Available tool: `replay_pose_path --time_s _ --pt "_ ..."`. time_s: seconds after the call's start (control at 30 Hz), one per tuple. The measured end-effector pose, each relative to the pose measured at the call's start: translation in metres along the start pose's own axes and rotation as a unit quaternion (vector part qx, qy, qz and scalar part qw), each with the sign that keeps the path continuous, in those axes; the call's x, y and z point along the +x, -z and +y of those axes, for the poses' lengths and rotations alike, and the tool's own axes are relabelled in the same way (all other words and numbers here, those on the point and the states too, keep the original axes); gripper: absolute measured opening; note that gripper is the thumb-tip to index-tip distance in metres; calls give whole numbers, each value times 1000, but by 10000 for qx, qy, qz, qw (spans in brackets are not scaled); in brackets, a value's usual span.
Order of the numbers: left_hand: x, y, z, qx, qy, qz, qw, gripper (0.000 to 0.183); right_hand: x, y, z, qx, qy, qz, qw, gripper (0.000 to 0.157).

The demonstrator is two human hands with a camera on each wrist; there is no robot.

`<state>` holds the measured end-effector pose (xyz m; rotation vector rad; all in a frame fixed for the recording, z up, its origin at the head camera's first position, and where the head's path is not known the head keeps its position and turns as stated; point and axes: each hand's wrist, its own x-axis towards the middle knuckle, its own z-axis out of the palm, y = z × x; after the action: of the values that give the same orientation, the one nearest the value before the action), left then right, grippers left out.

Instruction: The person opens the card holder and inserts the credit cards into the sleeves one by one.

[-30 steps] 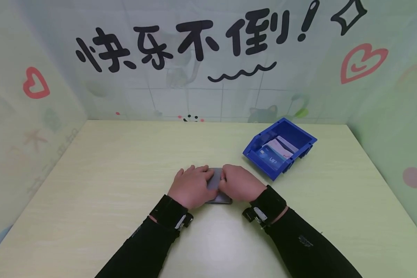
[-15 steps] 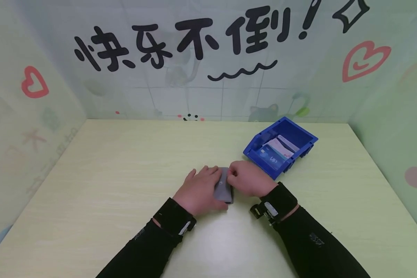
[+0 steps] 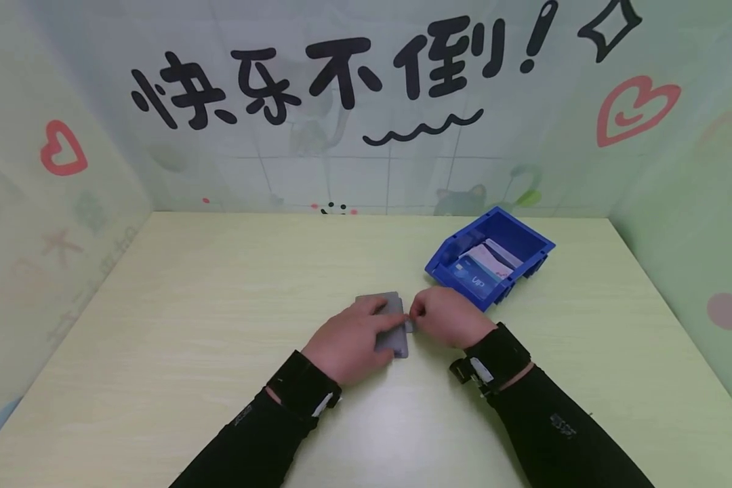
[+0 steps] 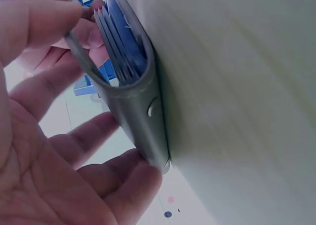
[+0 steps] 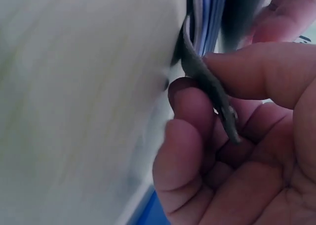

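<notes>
Right hand: slightly farther right than before, pinching strap | Left hand: fingers spread on wallet, its far-left corner now uncovered

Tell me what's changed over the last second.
The right grip has moved right, off the wallet, and now pinches the strap out past its right edge. The left grip has shifted slightly right, across the wallet. The bin and its cards stayed put.

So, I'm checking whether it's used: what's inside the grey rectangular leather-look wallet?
Inside the grey rectangular leather-look wallet show edges of several thin grey leaves and a blue layer; its cover hides most of their faces.
</notes>
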<state>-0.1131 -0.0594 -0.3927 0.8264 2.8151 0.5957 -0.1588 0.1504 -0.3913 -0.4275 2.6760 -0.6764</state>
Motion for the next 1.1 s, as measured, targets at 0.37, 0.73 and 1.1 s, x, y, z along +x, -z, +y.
replay_pose_path --time_s 0.37,0.73,1.1 --pt "-2 7 0 -448 332 134 9984 35 1 -5 0 -6 -5 -59 10000 21" --pt "-6 24 3 -883 1209 842 9851 9 -1 -6 -3 108 -294 -79 9995 21" --pt "-7 33 -8 -249 1729 1162 9778 14 -2 -6 -4 50 -273 -71 9996 19"
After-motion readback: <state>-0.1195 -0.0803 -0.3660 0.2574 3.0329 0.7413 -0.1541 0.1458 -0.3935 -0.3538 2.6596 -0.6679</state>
